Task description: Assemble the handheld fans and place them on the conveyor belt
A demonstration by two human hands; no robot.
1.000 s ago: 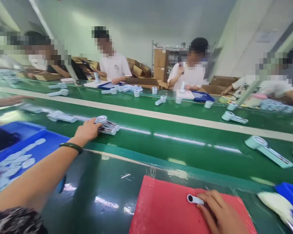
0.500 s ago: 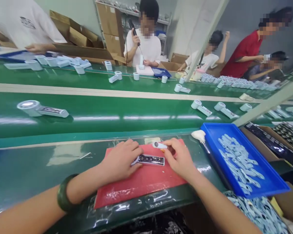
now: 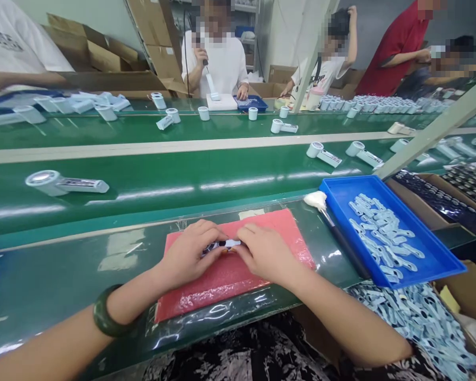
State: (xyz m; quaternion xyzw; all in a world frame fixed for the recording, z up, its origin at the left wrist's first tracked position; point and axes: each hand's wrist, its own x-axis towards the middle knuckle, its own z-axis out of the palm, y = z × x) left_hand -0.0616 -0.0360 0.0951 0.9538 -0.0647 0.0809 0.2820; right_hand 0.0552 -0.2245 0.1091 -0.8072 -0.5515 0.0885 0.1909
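Over the red mat (image 3: 206, 296), my left hand (image 3: 192, 248) is closed round a light blue handheld fan, most of which its fingers hide. From the right, my right hand (image 3: 264, 253) pinches a light blue handle cover (image 3: 233, 243), which lies along the fan's handle between both hands. The fingertips of the two hands nearly meet there. Whether the cover sits flush on the handle cannot be seen.
A blue tray (image 3: 436, 259) of loose covers stands at right, beside a white-tipped brush (image 3: 333, 227). Below it lies a heap of similar parts (image 3: 424, 323). Beyond runs a green conveyor (image 3: 182, 169) carrying fans (image 3: 47, 182); a slanted post (image 3: 432, 127) crosses at right. Several people work opposite.
My right hand has moved left, bringing the cover onto the fan's handle, whose circuit side was exposed before. My left hand still holds the fan. The view has shifted slightly.
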